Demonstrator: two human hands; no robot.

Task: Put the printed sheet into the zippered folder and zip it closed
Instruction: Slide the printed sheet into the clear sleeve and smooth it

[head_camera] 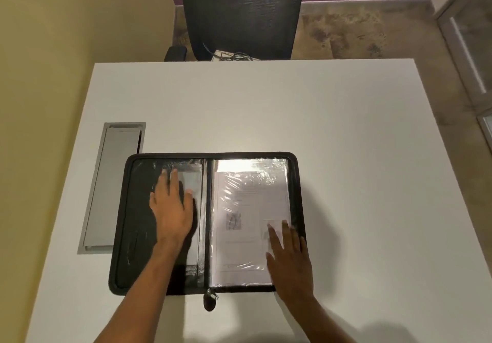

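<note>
A black zippered folder (138, 225) lies open flat on the white table, spine running front to back. The printed sheet (241, 223) sits inside a clear plastic sleeve on the right half, glare across its top. My left hand (171, 209) rests flat, fingers spread, on the plastic sleeves of the left half. My right hand (288, 257) lies flat on the lower right corner of the sheet's sleeve, near the folder's right edge. The zipper pull (210, 298) hangs off the front edge at the spine.
A grey metal cable hatch (111, 188) is set into the white table (346, 143) left of the folder. A black mesh office chair (242, 12) stands beyond the far edge, with cables on a white box (234, 56) on its seat. A yellow wall runs along the left.
</note>
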